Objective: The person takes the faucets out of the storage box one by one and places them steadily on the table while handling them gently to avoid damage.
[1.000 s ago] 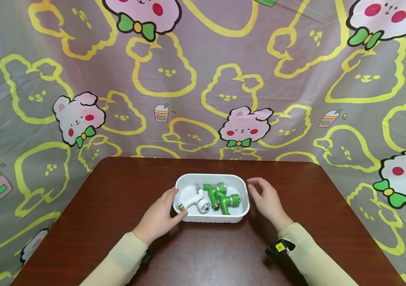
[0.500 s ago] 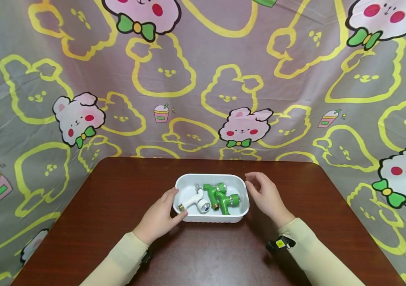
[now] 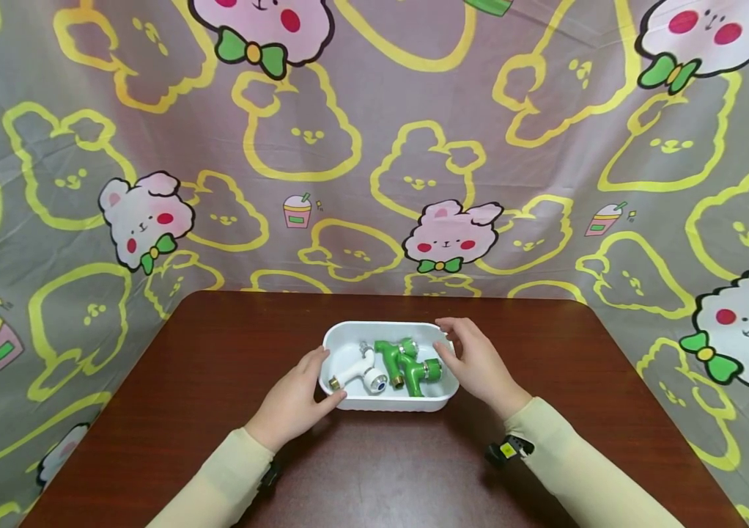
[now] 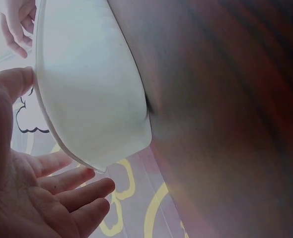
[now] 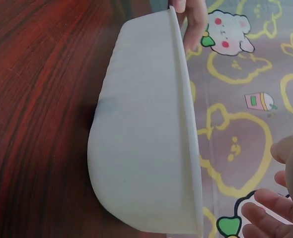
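Fingers [image 3: 463,328] of the right hand [image 3: 485,370] stand loosely parted from its thumb, holding nothing, at the white tray's [image 3: 390,404] three-o'clock end. The left hand [image 3: 292,403], also spread, touches the rim around eight to nine o'clock. Inside, one green tap [image 3: 422,372] lies at the right hand's nine o'clock, a second green tap [image 3: 389,358] just beyond, then a white tap [image 3: 359,369]. Brown table [image 3: 374,477] lies beneath; patterned cloth [image 3: 348,103] hangs at twelve.

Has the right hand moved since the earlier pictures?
Yes. In the head view, the right hand has moved left against the unmoved tub, its fingertips now overlapping the tub's right end.
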A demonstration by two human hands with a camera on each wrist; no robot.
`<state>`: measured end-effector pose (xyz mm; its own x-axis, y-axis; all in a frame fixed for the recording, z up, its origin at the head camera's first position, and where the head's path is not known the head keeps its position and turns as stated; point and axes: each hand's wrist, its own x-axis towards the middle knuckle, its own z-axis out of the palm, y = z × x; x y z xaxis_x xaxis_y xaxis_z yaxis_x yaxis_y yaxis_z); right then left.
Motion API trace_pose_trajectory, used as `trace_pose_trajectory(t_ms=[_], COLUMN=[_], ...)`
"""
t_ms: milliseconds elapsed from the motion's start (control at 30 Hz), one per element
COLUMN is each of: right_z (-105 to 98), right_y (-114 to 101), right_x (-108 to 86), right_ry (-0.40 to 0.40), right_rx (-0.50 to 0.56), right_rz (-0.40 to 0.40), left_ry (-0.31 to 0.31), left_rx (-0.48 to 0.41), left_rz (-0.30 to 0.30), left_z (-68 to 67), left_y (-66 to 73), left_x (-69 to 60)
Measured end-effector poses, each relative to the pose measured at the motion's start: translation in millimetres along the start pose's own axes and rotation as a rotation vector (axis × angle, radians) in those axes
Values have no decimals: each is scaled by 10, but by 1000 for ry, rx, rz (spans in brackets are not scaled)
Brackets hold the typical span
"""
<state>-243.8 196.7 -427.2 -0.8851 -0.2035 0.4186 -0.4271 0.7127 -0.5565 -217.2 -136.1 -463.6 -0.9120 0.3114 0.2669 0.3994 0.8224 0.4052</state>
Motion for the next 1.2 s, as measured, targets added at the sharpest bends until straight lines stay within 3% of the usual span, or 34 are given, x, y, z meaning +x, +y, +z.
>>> trace_pose_trajectory(t_ms=[333,1200], right_z=[46,339], right_y=[-145,-404], right_x=[48,64], right_ry=[-94,-169], right_rx=[-92,-185], right_rz=[1,-251], left_ry=[-2,-3], left_rx=[10,20], left_rz=[-3,-23], left_z=[-8,31], left_y=[14,24], left_x=[-2,7])
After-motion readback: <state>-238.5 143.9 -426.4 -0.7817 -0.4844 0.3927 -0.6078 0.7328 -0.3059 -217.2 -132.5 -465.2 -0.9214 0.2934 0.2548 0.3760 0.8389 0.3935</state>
